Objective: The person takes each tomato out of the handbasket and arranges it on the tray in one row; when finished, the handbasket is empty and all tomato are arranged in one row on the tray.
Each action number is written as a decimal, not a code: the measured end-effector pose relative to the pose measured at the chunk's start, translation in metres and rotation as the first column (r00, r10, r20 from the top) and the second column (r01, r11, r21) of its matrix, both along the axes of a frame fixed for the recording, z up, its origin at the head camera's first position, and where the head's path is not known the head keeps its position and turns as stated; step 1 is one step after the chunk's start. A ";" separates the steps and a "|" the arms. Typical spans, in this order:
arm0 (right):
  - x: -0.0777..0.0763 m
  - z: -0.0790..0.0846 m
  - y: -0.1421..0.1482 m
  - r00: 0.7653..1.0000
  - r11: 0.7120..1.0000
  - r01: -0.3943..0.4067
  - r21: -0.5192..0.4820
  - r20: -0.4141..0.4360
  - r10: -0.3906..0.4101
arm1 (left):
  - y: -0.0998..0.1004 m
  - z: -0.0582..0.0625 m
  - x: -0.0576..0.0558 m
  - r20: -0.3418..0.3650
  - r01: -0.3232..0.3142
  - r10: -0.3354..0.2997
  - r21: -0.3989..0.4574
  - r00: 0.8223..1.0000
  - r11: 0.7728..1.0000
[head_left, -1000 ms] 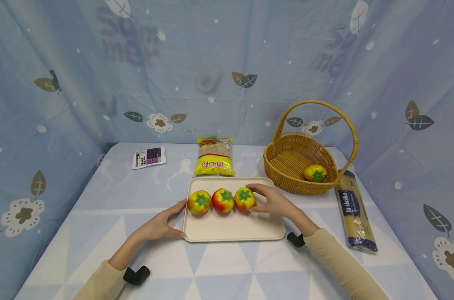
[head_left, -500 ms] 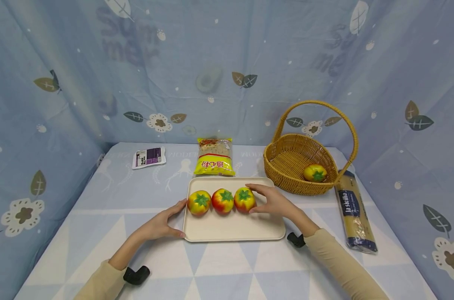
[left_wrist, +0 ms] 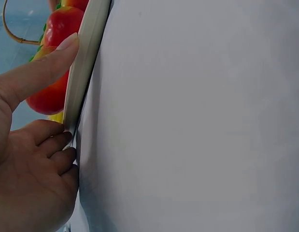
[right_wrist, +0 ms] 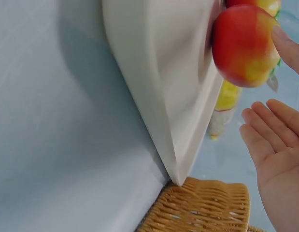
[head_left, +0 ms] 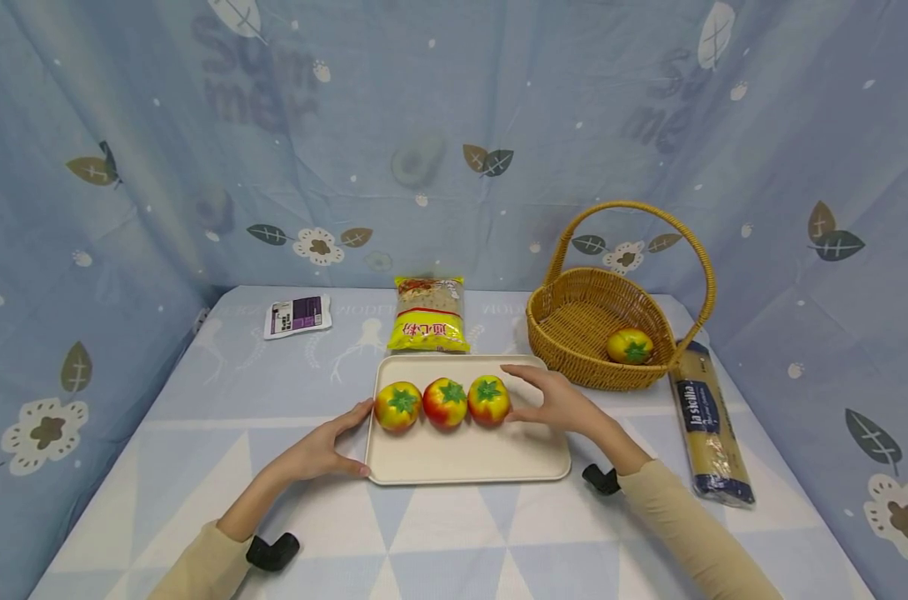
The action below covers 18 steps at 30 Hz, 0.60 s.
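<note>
Three red-and-yellow fruits with green star-shaped tops, persimmon-like, stand in a row on a cream tray (head_left: 469, 460): a left fruit (head_left: 397, 408), a middle fruit (head_left: 446, 404) and a right fruit (head_left: 488, 402). My left hand (head_left: 315, 450) lies at the tray's left rim, fingertips and thumb against it, holding nothing. In the left wrist view its thumb (left_wrist: 43, 70) overlaps the nearest fruit. Just right of the right fruit, my right hand (head_left: 562, 404) hovers over the tray with thumb and fingers spread. The right wrist view shows a gap between its fingers (right_wrist: 272, 128) and that fruit.
A wicker basket (head_left: 547, 350) with a tall handle stands at the back right, another such fruit (head_left: 630, 346) inside. Beside it lies a long pasta pack (head_left: 712, 433). Behind the tray is a yellow bag (head_left: 427, 321); a small white-and-purple packet (head_left: 298, 316) lies back left.
My right hand has drawn slightly right, away from the right fruit, its fingers opening off it. The left hand, tray and fruits have stayed put.
</note>
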State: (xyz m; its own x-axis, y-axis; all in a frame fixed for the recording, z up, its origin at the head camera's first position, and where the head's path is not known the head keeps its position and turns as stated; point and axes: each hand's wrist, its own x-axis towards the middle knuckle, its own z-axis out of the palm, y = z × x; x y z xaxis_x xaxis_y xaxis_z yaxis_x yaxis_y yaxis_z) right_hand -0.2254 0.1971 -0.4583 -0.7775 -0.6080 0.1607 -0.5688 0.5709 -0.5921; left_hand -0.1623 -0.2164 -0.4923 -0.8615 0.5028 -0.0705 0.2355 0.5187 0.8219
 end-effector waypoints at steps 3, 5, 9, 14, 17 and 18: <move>0.001 0.004 0.004 1.000 1.000 0.011 0.004 -0.026 -0.011 | 0.000 0.000 0.000 0.004 -0.005 0.005 0.001 1.000 1.000; 0.001 0.006 0.006 0.999 1.000 0.018 0.003 -0.050 -0.018 | 0.000 0.000 0.001 0.007 -0.007 0.007 0.000 1.000 1.000; 0.001 0.010 0.013 0.996 0.999 0.048 0.012 -0.078 -0.047 | 0.000 0.001 0.001 0.012 -0.007 0.007 -0.001 1.000 1.000; 0.001 0.019 0.023 0.993 0.997 0.079 -0.017 -0.091 -0.080 | 0.000 0.001 0.001 0.010 -0.007 0.007 -0.002 1.000 1.000; 0.000 0.023 0.029 0.990 0.996 0.084 -0.038 -0.114 -0.088 | 0.000 0.001 0.001 0.005 -0.009 0.009 -0.003 1.000 1.000; 0.000 0.025 0.030 0.988 0.996 0.084 -0.040 -0.125 -0.088 | 0.000 0.000 0.001 0.006 -0.008 0.008 -0.004 1.000 1.000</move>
